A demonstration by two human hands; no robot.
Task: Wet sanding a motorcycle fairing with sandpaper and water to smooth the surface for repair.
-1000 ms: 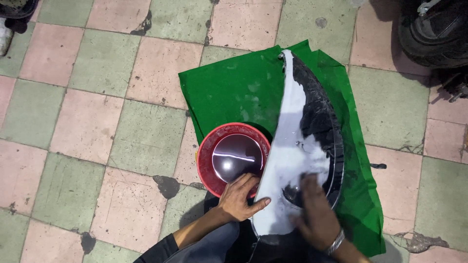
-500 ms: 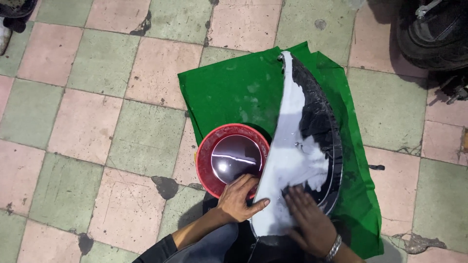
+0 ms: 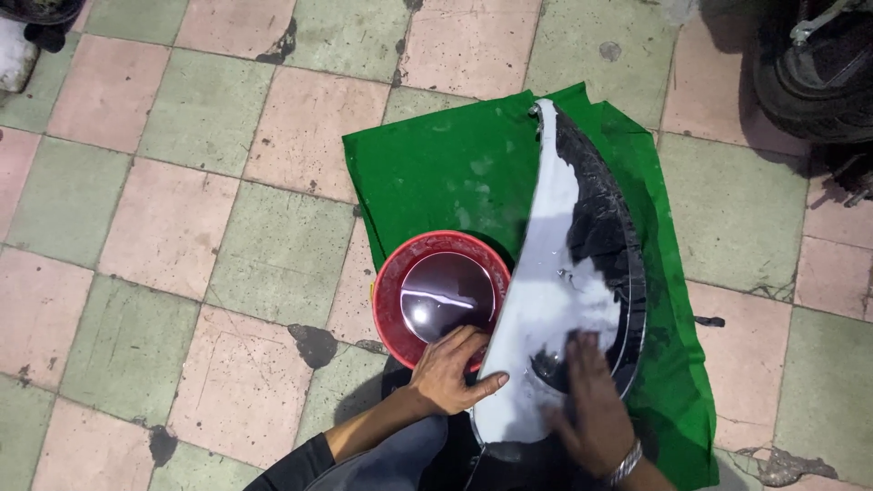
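Observation:
A curved black panel (image 3: 600, 227), half coated in white foam, lies on a green cloth (image 3: 436, 173) spread over the tiled floor. My left hand (image 3: 450, 373) grips the panel's near left edge, beside a red bowl (image 3: 396, 282) that holds dark liquid. My right hand (image 3: 591, 400), a metal bracelet on its wrist, presses flat on the foamy lower part of the panel with its fingers spread.
Pink and green floor tiles (image 3: 182, 227) surround the cloth. A dark vehicle tyre (image 3: 809, 73) stands at the top right. A shoe (image 3: 23, 36) shows at the top left corner.
My right hand has slid across the panel's lower surface, first toward me, then back up. The left hand keeps its hold on the edge.

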